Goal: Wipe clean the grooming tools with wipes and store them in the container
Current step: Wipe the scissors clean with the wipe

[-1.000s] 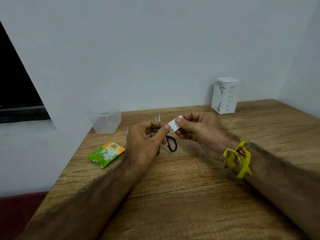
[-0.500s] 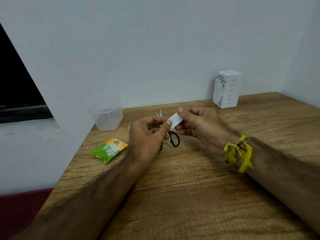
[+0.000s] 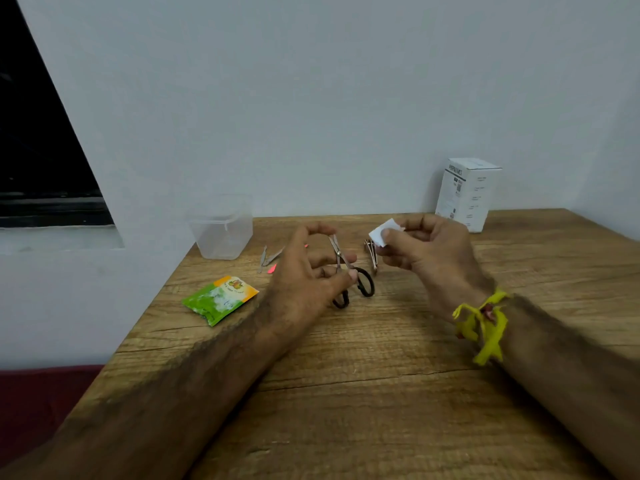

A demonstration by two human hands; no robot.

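Head cam: I see the left hand (image 3: 306, 271) w/ fingers curled round the small scissors (image 3: 349, 271), holding them above the wooden table (image 3: 346, 393), blades up, black loops low. Right hand (image 3: 427, 252) pinches a white wipe (image 3: 382, 232) betw. thumb & fingers, just right of the blades, not touching them. Nail clipper (image 3: 371, 254) lies on the table betw. the 2 hands. Tweezers (image 3: 268, 258) lie near the clear container (image 3: 223, 226) at the back left. Green/orange wipe sachet (image 3: 219, 299) sits left of the left hand. White box (image 3: 467, 194) stands by the wall, back right.
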